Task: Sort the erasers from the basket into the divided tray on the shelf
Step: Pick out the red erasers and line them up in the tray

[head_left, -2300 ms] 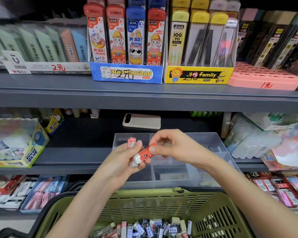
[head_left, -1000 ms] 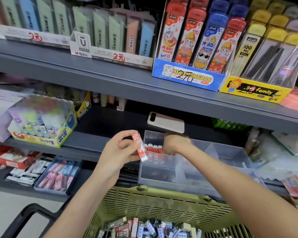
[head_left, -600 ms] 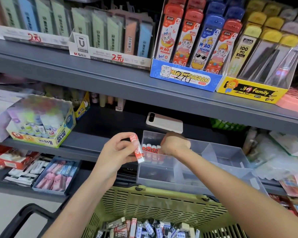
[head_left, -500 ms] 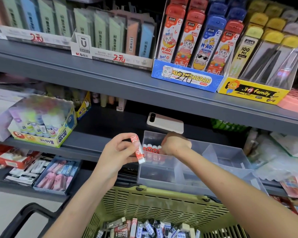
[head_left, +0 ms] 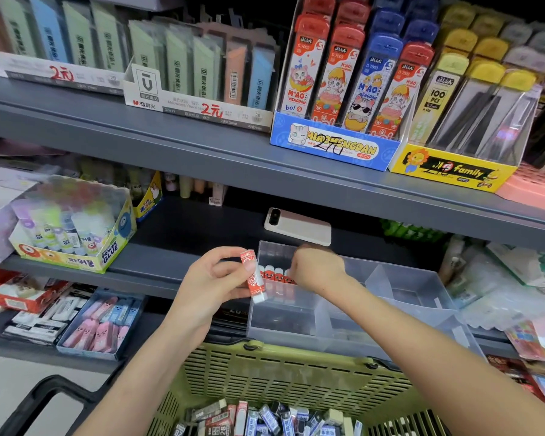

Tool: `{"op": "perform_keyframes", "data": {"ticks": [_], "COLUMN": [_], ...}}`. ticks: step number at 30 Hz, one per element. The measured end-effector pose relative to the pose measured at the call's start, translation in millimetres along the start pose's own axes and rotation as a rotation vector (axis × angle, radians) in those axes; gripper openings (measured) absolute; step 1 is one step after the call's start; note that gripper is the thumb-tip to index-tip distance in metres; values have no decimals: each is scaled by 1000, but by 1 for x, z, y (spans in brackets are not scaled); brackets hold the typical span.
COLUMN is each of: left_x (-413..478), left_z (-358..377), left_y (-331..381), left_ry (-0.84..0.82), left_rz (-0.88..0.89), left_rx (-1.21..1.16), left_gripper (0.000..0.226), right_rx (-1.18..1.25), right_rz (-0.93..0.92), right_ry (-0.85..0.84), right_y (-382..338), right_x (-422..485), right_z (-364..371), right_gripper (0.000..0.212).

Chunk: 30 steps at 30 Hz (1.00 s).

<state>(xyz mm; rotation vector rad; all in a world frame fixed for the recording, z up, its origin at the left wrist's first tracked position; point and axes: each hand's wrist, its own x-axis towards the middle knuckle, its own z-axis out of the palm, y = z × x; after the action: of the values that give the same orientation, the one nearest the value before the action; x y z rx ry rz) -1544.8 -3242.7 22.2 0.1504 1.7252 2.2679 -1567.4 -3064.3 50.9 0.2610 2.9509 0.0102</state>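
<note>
While the left hand is raised in front of the middle shelf, it pinches one red eraser between the thumb and the curled fingers. The eraser stands almost upright with its white end down. It is just beside the left wall of the tray, on the outer side.

The tray is of clear plastic with dividers and stands at the front edge of this shelf. In its back left compartment a row of red erasers stands upright, side by side.

The right hand reaches into the same compartment, at the right end of the row. Only the back of this hand shows and it is blurred. Its fingers point down behind it, so I cannot tell how far they are open or if they hold something.

Below the arms there is a green basket, with its rim just under the front wall of the tray. A pile of erasers lies at its bottom, mostly with dark, blue and red sleeves.

A phone lies flat on the shelf behind the tray. A glue box stands further left on the same shelf. On the upper shelf stand boxes of pencil leads, among them a blue box and a yellow box side by side.
</note>
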Motion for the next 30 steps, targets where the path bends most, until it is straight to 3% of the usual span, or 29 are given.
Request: {"op": "perform_keyframes", "data": {"ticks": [2, 3, 5, 7, 9, 12, 14, 19, 21, 24, 28, 30], "left_x": [0, 0, 0, 1, 2, 2, 1, 0, 4, 12, 13, 13], "left_z": [3, 6, 14, 25, 39, 60, 75, 111, 115, 105, 90, 83], "left_y": [1, 2, 5, 8, 9, 9, 7, -4, -7, -13, -20, -23], "left_ry": [-3, -8, -35, -71, -82, -65, -73, -176, -244, -198, -195, -218], "left_rz": [8, 13, 24, 37, 52, 89, 127, 247, 264, 386, 498, 496], "left_rx": [38, 57, 64, 48, 45, 53, 101, 312, 476, 1005, 1310, 1410], "left_gripper": [46, 45, 45, 50, 50, 33, 21, 24, 26, 35, 46, 60], "right_rx": [261, 513, 997, 1101, 1128, 1391, 1628, 2029, 1920, 1350, 740, 640], "right_rz": [-155, -234, -339, -356, -271, -81, 23, 178, 215, 204, 73, 56], "right_ry": [98, 80, -139, -230, -146, -55, -60, -104, 62, 374, 255, 147], "right_y": [4, 8, 14, 21, 29, 45, 61, 101, 120, 147, 151, 148], "right_x": [-15, -25, -46, -62, -72, -83, -88, -85, -75, -55, -29, -19], "right_z": [-7, -12, -21, -21, -14, -6, 0, -2, -8, -13, -2, 6], "right_gripper": [28, 26, 15, 37, 41, 17, 10, 7, 9, 18, 12, 13]}}
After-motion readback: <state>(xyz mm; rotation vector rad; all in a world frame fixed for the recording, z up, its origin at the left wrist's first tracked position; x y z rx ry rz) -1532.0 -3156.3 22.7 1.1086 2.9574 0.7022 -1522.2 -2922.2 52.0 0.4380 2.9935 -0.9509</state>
